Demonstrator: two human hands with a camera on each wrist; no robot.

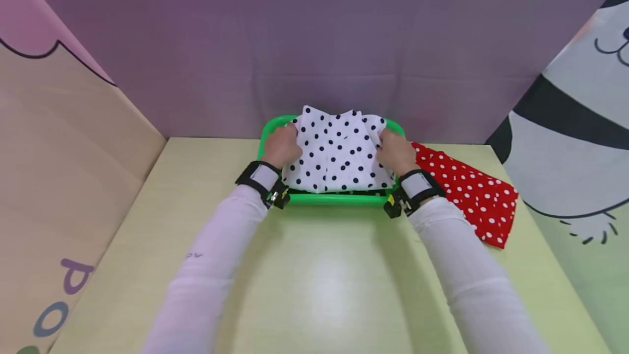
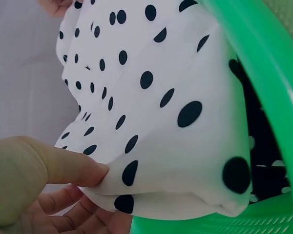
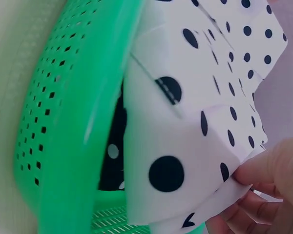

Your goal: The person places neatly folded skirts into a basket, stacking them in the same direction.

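A white cloth with black dots point(image 1: 339, 152) is held by its two sides over a green plastic basket point(image 1: 339, 200). My left hand point(image 1: 282, 146) pinches its left side between thumb and fingers, as the left wrist view shows on the cloth point(image 2: 151, 107). On the opposite side my right hand point(image 1: 397, 152) pinches the cloth's right edge. The lower part of the cloth hangs inside the basket's rim. Beneath it lies a black cloth with white dots point(image 3: 112, 156), mostly hidden by the white one.
A red cloth with white dots point(image 1: 474, 195) lies on the table point(image 1: 324, 272) to the right of the basket, partly behind the right forearm. A purple backdrop point(image 1: 324, 37) rises right behind the basket. Printed panels point(image 1: 64, 141) flank the table.
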